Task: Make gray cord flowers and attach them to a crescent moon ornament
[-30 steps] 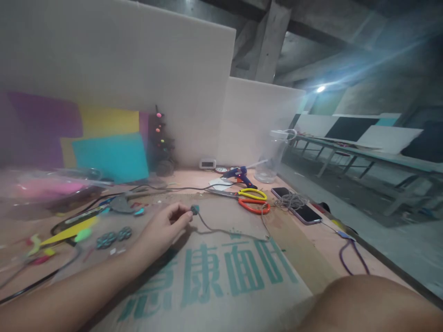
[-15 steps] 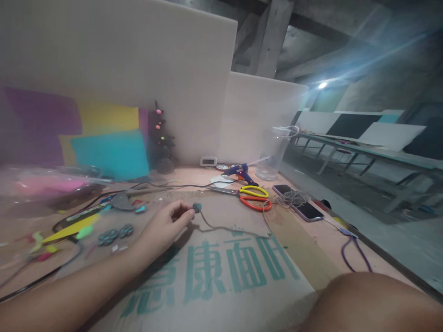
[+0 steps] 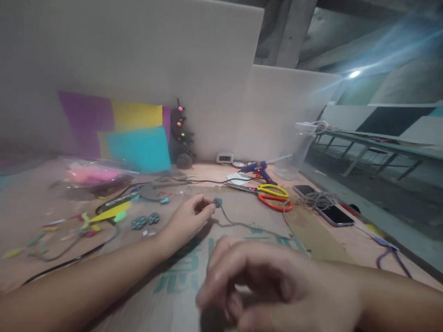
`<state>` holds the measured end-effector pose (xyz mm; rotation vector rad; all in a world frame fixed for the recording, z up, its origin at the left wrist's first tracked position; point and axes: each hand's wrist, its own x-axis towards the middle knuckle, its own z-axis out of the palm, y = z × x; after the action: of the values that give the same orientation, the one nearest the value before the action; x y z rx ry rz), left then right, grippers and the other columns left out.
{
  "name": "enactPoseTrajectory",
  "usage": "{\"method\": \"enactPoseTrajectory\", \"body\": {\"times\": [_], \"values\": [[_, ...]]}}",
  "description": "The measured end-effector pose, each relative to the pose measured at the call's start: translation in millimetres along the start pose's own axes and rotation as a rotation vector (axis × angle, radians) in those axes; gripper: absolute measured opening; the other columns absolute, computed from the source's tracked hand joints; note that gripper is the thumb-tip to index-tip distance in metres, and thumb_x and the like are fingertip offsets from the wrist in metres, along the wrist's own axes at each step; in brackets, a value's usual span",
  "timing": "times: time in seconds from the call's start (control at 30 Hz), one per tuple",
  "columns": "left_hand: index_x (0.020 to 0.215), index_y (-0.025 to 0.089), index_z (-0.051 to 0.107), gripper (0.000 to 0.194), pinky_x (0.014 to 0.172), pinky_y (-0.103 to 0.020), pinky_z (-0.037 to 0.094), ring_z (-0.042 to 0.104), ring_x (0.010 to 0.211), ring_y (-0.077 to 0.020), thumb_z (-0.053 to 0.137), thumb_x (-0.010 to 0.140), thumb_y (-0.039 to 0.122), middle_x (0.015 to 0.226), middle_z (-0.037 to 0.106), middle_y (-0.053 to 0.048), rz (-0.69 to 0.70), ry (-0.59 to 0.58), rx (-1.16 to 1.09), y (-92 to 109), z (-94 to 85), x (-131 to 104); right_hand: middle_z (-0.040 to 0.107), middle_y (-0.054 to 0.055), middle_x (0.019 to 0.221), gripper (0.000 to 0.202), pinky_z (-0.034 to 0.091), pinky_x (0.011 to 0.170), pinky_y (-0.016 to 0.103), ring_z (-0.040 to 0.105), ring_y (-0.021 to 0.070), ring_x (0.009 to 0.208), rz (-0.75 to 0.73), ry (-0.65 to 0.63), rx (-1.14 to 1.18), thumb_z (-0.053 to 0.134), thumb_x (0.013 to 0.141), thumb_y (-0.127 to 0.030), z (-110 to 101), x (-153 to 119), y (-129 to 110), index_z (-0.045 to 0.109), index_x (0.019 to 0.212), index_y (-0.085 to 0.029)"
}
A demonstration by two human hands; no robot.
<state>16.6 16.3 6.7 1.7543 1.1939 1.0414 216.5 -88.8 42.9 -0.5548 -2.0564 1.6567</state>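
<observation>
My left hand [image 3: 192, 216] pinches a small blue-green knotted cord piece [image 3: 218, 202] between thumb and fingertips. From that piece a thin grey cord [image 3: 242, 224] trails right across the printed sheet [image 3: 173, 286] toward the scissors. Large in the foreground and smeared by motion, my right hand [image 3: 270, 281] hovers over the sheet with bent fingers. Something dark shows below its fingertips; whether it is held or a shadow is unclear. Several blue-green knotted flower shapes [image 3: 145, 222] lie left of my left hand.
Scissors [image 3: 273, 197] with yellow and orange handles lie beyond the hands, near a blue glue gun [image 3: 258, 170]. On the right, a grey cord bundle [image 3: 318, 200] rests over phones [image 3: 335, 216]. A clear jug [image 3: 294, 157] stands behind. Colourful scraps [image 3: 86, 226] cover the left side.
My right hand has come into view from the lower right, over the sheet. My left hand keeps its pinch on the knotted piece. The view has turned left.
</observation>
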Motion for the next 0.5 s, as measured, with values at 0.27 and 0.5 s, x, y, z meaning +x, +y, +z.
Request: {"method": "enactPoseTrajectory", "body": {"times": [0.27,0.5], "values": [[0.082,0.018,0.060,0.017,0.068,-0.029,0.046,0.059,0.074,-0.0182,0.056,0.085,0.035,0.077,0.063,0.000,0.058,0.014,0.032,-7,2.0,3,0.054,0.000,0.089,0.040,0.048,0.077,0.026,0.055,0.0100,0.082,0.015,0.086,-0.124,0.052,0.083,0.000,-28,36,5,0.059,0.117,-0.020],[0.082,0.019,0.060,0.017,0.068,-0.029,0.044,0.059,0.076,-0.0187,0.056,0.084,0.035,0.078,0.064,-0.001,0.067,0.017,0.031,-5,1.5,2,0.054,0.000,0.089,0.035,0.046,0.071,0.024,0.052,0.0100,0.079,0.005,0.118,-0.118,0.053,0.082,-0.001,-27,36,8,0.059,0.112,-0.019]]}}
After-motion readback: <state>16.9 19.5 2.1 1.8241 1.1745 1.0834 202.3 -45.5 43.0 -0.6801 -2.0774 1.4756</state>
